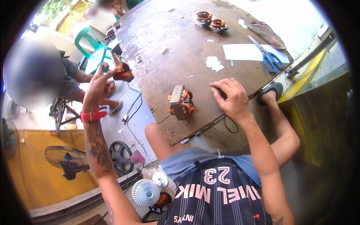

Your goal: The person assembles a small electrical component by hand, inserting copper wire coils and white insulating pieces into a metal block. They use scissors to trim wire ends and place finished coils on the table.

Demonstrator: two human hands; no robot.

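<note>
The left hand (pixel 98 87) is raised off the counter's (pixel 157 45) left edge, its grip wide, fingers spread and holding nothing. Right of it, near the counter's front edge, a motor stator (pixel 181 102) with copper windings stands on the worn wood, untouched. Just beside it, the right hand (pixel 231 98) lies palm-down on the counter, its grip flat and loose, closed on nothing. Farther back lie paper scraps (pixel 214 63), two more stators (pixel 210 20), a white sheet (pixel 243 52) and blue-handled scissors (pixel 268 57).
</note>
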